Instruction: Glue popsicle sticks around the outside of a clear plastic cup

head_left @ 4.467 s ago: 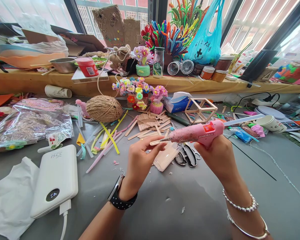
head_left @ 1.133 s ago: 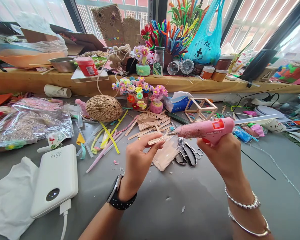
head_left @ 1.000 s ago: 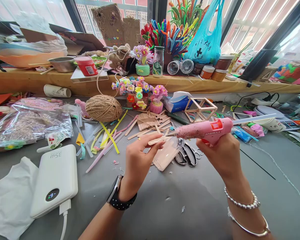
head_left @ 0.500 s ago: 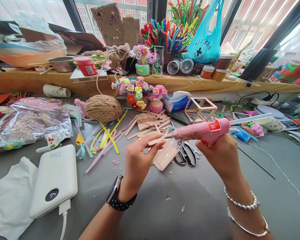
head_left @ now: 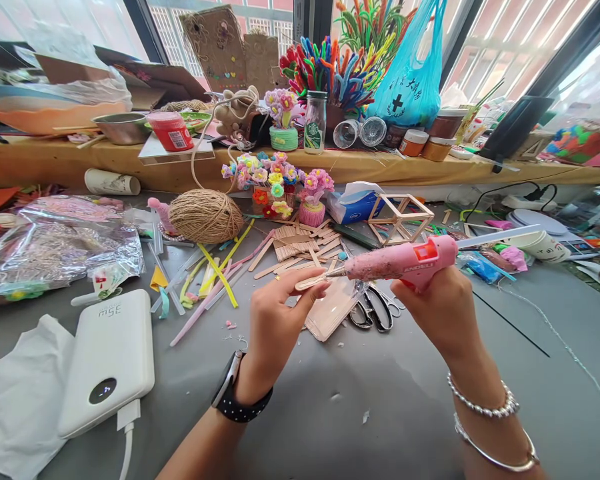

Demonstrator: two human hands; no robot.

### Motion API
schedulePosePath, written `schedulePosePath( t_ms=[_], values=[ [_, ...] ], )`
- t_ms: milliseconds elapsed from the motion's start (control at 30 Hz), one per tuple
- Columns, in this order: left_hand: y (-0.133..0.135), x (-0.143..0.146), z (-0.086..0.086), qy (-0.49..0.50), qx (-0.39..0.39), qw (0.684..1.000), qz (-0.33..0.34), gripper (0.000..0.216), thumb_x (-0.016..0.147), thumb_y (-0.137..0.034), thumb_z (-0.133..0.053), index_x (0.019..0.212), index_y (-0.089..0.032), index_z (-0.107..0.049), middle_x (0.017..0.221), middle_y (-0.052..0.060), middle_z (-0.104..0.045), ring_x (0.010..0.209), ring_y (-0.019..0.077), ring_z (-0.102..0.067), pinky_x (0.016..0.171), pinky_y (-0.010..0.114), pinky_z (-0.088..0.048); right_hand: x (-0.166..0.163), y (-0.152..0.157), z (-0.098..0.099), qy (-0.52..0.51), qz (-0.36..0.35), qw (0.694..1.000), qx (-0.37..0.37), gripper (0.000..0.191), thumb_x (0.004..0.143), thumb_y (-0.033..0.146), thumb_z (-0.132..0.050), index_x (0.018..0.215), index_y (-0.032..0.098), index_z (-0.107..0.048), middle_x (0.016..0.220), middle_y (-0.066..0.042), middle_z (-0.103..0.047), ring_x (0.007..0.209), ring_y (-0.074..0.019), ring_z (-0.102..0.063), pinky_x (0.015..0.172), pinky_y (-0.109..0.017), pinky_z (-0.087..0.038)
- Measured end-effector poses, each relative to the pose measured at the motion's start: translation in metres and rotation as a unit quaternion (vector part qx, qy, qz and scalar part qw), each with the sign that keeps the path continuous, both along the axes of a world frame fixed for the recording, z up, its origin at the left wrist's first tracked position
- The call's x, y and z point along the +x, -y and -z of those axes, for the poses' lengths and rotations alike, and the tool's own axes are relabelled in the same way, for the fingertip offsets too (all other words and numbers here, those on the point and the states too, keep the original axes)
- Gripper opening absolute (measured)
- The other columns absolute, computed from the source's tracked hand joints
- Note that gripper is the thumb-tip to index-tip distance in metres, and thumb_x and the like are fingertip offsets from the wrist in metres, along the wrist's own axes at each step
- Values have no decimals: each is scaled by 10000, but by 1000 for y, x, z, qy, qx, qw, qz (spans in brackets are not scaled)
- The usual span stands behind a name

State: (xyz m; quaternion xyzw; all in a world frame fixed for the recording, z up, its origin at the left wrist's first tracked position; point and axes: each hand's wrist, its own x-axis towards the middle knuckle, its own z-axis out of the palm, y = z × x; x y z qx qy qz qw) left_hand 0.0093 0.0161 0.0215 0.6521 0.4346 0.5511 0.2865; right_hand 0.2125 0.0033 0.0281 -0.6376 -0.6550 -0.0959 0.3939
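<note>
Clear packet (head_left: 330,312): room to pass in front, over tabletop (head_left: 305,427); scissors (head_left: 381,310) block right, stick pile (head_left: 293,244) behind, glue gun (head_left: 397,261) raised at right.

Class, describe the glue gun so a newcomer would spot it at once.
Above the grey table, find the right hand with the beaded bracelet. It grips the glue gun, nozzle toward the left hand. Unlike the wooden sticks beyond, it is pink, marked ANDELI, a pale glue stick jutting behind.
</note>
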Motion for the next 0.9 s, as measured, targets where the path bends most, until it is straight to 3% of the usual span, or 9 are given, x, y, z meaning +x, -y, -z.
schedulePosePath(
  t_ms=[667, 900],
  values=[
    [0, 0, -1, 1, -7, 1000, -8, 147, 736, -233, -640, 866, -172, -676, 853, 28, -707, 592, 127, -672, 617, 212, -563, 0, 0, -4, -5, 6, 1000, 3, 99, 652, 265, -486, 602, 213, -419, 518, 5, -460, 447, -146, -454, 413, -275, -368],
    [0, -1, 0, 5, -5, 1000, -9, 160, 739, -246, -636, 876, -175, -678, 850, 31, -709, 595, 135, -674, 623, 226, -567, 1, -1, -3, 14, 6, 1000, 20, 58, 666, 261, -485, 668, 207, -465, 534, -3, -470, 495, -171, -497, 440, -287, -389]
  ],
)
